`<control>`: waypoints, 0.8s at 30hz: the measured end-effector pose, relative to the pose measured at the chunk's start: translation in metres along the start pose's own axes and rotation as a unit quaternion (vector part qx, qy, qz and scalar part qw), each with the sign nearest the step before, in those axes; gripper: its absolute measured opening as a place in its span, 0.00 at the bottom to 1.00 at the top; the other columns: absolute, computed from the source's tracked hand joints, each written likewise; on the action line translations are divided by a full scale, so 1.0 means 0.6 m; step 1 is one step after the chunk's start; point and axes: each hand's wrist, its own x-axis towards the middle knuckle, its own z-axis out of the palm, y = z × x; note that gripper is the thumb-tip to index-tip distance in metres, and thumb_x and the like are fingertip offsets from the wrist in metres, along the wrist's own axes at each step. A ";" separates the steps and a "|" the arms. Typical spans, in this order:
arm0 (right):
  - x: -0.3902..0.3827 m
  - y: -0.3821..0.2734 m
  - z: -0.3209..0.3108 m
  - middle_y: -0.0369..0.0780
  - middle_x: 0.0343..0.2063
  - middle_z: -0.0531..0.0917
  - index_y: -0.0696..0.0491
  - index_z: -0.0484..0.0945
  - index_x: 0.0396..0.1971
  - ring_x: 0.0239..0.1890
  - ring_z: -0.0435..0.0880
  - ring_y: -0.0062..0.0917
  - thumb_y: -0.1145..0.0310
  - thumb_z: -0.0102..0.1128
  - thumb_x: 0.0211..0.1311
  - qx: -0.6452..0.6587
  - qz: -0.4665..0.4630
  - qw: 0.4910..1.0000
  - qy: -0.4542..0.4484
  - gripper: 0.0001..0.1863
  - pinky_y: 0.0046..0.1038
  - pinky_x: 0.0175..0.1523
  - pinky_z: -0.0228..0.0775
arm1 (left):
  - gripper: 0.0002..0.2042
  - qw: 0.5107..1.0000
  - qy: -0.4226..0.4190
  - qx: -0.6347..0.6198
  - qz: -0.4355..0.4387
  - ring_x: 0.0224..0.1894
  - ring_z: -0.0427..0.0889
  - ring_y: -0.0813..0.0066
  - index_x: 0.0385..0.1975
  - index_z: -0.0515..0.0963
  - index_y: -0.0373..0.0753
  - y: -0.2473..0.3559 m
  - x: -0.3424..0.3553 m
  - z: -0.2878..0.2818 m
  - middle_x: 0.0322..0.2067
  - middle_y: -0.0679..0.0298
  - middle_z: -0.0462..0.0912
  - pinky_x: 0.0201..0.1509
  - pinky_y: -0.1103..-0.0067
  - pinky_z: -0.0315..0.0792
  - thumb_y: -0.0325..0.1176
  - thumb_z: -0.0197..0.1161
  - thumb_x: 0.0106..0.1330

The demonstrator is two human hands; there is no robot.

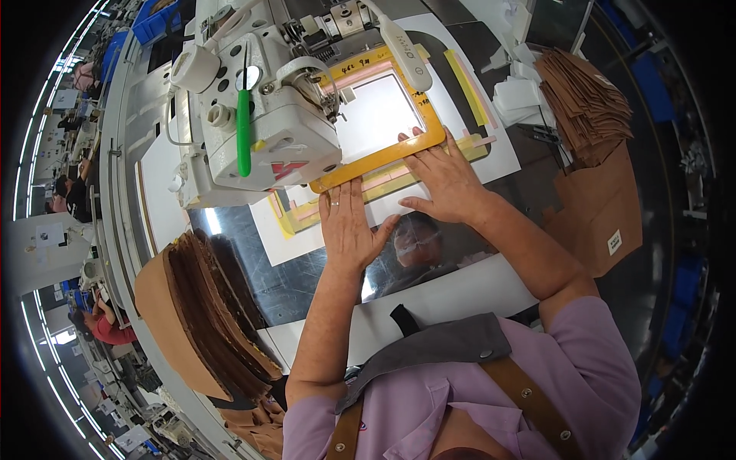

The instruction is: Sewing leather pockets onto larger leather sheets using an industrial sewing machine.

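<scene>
Black handwriting marks the yellow frame (376, 163), which lies under the white sewing machine (261, 115). A red printed mark shows on the machine's near side, small lettering on the rounded white fitting (405, 57), and a printed white label (614, 242) on the brown piece (602, 195) at right. The left hand (350, 231) lies palm down, fingers straight and unclenched at the frame's near bar, thumb spread right. The right hand (447, 180) reaches its near right corner, fingertips showing inside; I cannot tell whether they grip.
</scene>
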 end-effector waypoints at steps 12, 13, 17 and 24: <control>0.002 0.003 0.007 0.44 0.77 0.57 0.56 0.63 0.72 0.81 0.46 0.38 0.34 0.50 0.68 0.001 -0.005 1.000 0.016 0.46 0.55 0.80 0.25 | 0.47 0.999 -0.010 0.039 -0.033 0.73 0.60 0.46 0.70 0.62 0.28 0.004 0.002 0.003 0.68 0.41 0.65 0.76 0.50 0.43 0.68 0.52 0.65; 0.001 0.003 0.007 0.44 0.76 0.57 0.55 0.63 0.72 0.81 0.46 0.38 0.33 0.50 0.68 -0.003 -0.002 1.000 0.017 0.45 0.55 0.80 0.26 | 0.47 0.999 0.001 0.042 -0.029 0.73 0.60 0.47 0.69 0.62 0.29 0.006 0.003 0.004 0.68 0.41 0.65 0.76 0.50 0.42 0.68 0.52 0.65; 0.003 0.000 0.002 0.44 0.76 0.57 0.55 0.63 0.72 0.80 0.47 0.38 0.33 0.48 0.69 -0.017 0.018 1.000 0.004 0.45 0.58 0.80 0.29 | 0.46 0.997 -0.014 0.056 -0.042 0.73 0.60 0.47 0.69 0.63 0.30 0.011 0.003 0.000 0.68 0.42 0.66 0.76 0.50 0.43 0.68 0.52 0.65; -0.001 -0.004 0.003 0.44 0.75 0.59 0.55 0.62 0.73 0.78 0.54 0.38 0.33 0.47 0.69 -0.048 0.080 0.996 0.009 0.46 0.63 0.78 0.32 | 0.45 0.998 -0.004 0.038 -0.044 0.71 0.63 0.47 0.67 0.66 0.28 0.013 0.003 -0.003 0.66 0.41 0.67 0.75 0.52 0.45 0.67 0.53 0.65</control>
